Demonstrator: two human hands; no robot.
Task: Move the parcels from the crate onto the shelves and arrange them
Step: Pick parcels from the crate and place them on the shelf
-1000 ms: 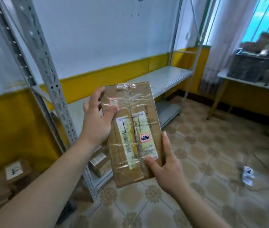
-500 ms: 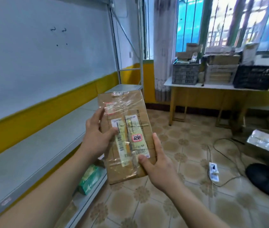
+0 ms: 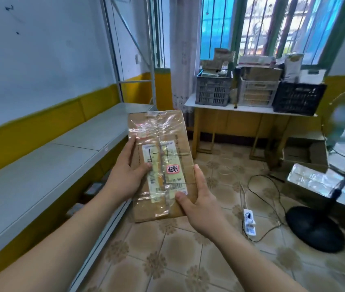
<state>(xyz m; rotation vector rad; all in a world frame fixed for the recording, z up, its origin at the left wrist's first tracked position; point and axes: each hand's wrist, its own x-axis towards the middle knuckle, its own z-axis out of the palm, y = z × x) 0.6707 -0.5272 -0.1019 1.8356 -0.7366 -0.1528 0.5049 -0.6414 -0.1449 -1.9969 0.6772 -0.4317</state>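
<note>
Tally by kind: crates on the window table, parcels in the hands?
Crates on the table: 3 (grey crate, white crate, black crate)
Parcel, held by left hand and right hand: 1
Total: 4

Bare hands (image 3: 125,178) (image 3: 202,204) — forearms, seemingly, bare as well.

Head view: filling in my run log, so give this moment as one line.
parcel: not yet on shelf | left hand: grips left edge | right hand: grips lower right corner
</note>
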